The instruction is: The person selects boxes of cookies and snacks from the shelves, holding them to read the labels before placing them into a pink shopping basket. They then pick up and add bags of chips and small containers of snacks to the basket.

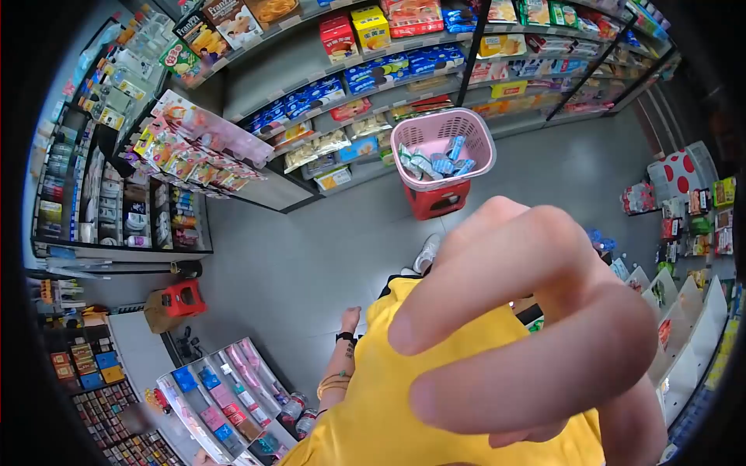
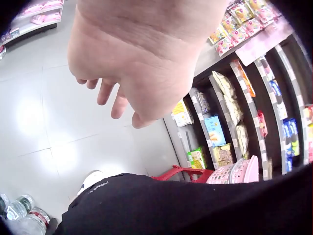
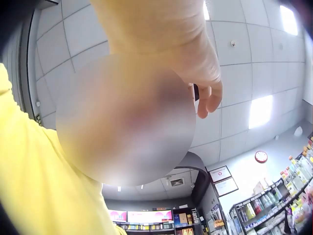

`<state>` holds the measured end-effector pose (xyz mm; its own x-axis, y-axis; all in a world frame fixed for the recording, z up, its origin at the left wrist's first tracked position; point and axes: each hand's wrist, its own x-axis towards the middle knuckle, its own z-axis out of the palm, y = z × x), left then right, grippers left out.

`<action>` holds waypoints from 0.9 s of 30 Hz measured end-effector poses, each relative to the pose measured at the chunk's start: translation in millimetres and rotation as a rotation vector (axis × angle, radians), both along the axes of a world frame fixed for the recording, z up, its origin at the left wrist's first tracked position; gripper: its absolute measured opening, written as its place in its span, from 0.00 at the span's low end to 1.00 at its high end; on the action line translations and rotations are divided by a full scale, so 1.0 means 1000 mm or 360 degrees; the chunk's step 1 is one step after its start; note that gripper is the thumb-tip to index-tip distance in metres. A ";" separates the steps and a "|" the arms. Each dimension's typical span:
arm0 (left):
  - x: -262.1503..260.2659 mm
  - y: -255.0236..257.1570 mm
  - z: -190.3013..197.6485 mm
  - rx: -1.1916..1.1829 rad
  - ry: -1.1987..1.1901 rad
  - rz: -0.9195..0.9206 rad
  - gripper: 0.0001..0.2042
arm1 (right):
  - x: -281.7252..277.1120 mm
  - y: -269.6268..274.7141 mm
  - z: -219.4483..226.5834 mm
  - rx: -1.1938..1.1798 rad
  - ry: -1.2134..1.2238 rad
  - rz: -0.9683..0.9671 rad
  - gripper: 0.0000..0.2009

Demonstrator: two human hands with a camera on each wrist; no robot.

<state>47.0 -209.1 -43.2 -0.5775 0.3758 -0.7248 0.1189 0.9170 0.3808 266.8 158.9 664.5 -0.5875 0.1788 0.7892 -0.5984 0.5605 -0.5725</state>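
My right hand (image 1: 575, 357) is raised close in front of the head camera, its fingers loosely bent with no object visible between them. The right wrist view shows this hand (image 3: 205, 73) lifted toward the ceiling, partly covered by a blurred disc. Down beside the yellow shirt (image 1: 388, 396) hangs my left hand (image 1: 351, 318), wearing a dark wristband. In the left wrist view the left hand (image 2: 132, 68) hangs over the floor, fingers relaxed and holding nothing. Ahead, a pink basket (image 1: 404, 172) with several blue-and-white packs (image 1: 443, 165) stands on a red stool (image 1: 437, 203).
Shelves with boxed and bagged snacks (image 1: 381, 74) curve along the far side. A hanging snack rack (image 1: 194, 155) stands at left. Below it are another red stool (image 1: 184, 298) and a counter display (image 1: 225, 396). White dividers (image 1: 684, 318) and small packs line the right.
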 end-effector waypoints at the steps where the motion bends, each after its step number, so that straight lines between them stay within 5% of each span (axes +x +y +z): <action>1: 0.003 -0.001 0.004 -0.0114 -0.0009 -0.0042 0.26 | 0.001 0.003 0.001 0.0000 -0.0005 0.0052 0.06; 7: 0.005 -0.006 -0.012 -0.0210 0.0024 -0.0092 0.27 | -0.022 0.026 -0.039 -0.0028 0.0161 0.0263 0.14; 10: 0.000 0.000 -0.027 -0.0171 -0.0044 -0.0091 0.26 | -0.036 0.051 -0.104 -0.0014 -0.0284 0.0179 0.12; 12: -0.003 0.009 -0.021 -0.0155 -0.0096 -0.0199 0.26 | -0.047 0.066 -0.183 -0.0168 -0.0897 0.0016 0.12; 14: 0.004 0.025 0.001 -0.0065 -0.0080 0.0077 0.26 | -0.030 0.080 -0.310 -0.0241 -0.1387 -0.0194 0.12; 16: 0.002 0.031 -0.008 0.0001 -0.0034 0.0054 0.26 | 0.022 0.094 -0.440 0.0026 -0.1834 -0.0400 0.11; 17: 0.001 0.037 0.002 -0.0022 -0.0034 0.0056 0.26 | 0.059 0.100 -0.501 -0.0131 -0.2104 -0.0409 0.10; 22: 0.004 0.035 -0.002 -0.0164 -0.0080 -0.0030 0.25 | 0.263 0.066 -0.662 -0.0320 -0.2790 -0.0910 0.10; 25: 0.010 0.030 -0.006 -0.0244 -0.0073 -0.0008 0.25 | 0.343 0.030 -0.680 -0.0666 -0.3095 -0.0931 0.11; 27: 0.009 0.030 -0.009 -0.0213 -0.0142 -0.0020 0.25 | 0.362 -0.004 -0.669 -0.0962 -0.2848 -0.0991 0.13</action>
<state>55.7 -179.6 -52.2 -0.5046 0.2790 -0.8170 0.1017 0.9590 0.2647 628.9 155.4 -4.0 -0.2613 0.6049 -0.7522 0.9353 -0.0341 -0.3523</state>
